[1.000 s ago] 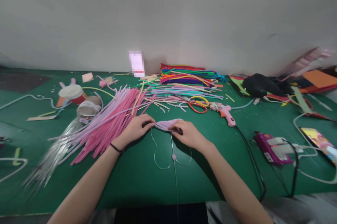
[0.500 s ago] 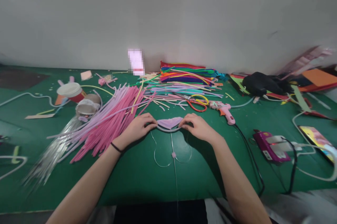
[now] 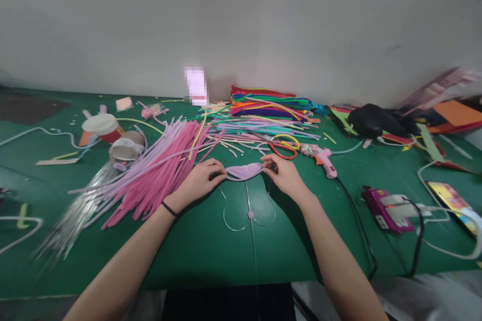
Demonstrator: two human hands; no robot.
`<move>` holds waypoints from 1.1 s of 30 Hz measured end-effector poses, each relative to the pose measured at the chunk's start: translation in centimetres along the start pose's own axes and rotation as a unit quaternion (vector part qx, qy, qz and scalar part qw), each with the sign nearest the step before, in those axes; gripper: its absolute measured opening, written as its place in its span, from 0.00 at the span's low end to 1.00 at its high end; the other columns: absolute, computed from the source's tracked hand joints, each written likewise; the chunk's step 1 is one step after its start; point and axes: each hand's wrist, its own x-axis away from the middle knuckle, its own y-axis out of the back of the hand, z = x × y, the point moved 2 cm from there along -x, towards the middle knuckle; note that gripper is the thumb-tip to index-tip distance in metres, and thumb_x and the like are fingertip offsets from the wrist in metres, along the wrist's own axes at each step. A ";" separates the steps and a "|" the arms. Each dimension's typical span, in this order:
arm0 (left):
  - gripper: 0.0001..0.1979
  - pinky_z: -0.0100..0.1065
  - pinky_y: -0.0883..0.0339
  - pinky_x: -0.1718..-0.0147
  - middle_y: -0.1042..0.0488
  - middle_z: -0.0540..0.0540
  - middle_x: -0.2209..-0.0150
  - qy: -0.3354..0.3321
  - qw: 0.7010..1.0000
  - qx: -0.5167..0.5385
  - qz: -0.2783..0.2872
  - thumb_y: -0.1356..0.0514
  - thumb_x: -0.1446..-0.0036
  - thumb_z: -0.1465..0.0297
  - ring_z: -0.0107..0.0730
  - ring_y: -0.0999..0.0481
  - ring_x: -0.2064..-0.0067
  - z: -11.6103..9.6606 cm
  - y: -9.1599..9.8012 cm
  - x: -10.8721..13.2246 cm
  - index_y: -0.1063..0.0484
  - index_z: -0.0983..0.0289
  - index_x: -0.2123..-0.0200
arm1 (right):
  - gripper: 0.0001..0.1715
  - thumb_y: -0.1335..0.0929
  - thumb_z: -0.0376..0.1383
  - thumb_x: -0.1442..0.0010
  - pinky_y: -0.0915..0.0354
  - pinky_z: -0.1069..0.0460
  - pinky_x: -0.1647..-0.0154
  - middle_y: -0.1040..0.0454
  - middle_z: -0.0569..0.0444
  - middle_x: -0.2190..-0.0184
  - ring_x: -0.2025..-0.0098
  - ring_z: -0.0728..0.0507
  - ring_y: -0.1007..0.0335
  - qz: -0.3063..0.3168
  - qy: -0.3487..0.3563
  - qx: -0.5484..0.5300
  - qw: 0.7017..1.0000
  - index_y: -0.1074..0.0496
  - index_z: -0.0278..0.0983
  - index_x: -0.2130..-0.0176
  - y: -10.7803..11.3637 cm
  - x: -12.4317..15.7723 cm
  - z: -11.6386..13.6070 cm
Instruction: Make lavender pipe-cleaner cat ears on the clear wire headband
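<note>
A lilac piece of bent pipe cleaners [image 3: 244, 171] is stretched between my two hands, a curved strip along its lower edge. My left hand [image 3: 205, 179] pinches its left end between thumb and fingers. At the other end, my right hand [image 3: 281, 174] grips the right tip the same way. Below the piece lies a thin wire frame [image 3: 235, 229] with two rounded loops, a straight stem and a small lilac bead-like knot [image 3: 250, 215] where they meet. Whether the wire is joined to the lilac piece, I cannot tell.
Pink and lilac pipe cleaners [image 3: 161, 173] lie heaped on the left, near a paper cup [image 3: 103, 127]. Behind my right hand are scissors [image 3: 284, 147] and a pink glue gun [image 3: 320, 159]. A purple power strip [image 3: 389, 213] and a phone [image 3: 452, 200] are at the right.
The lilac piece has been raised slightly away from me and tilted, so it looks narrower and flatter. Both hands keep their pinch on its ends. The view has shifted a little.
</note>
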 end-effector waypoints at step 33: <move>0.12 0.39 0.32 0.59 0.24 0.58 0.58 0.094 0.989 -0.038 -0.110 0.47 0.39 0.65 0.38 0.26 0.59 1.1 0.1 -0.2 0.28 0.64 0.59 | 0.15 0.35 0.44 0.38 0.42 0.45 0.50 0.24 0.51 0.63 0.56 0.40 0.35 -0.189 0.006 0.076 0.979 0.22 0.40 0.62 -1.2 -2.0 -2.2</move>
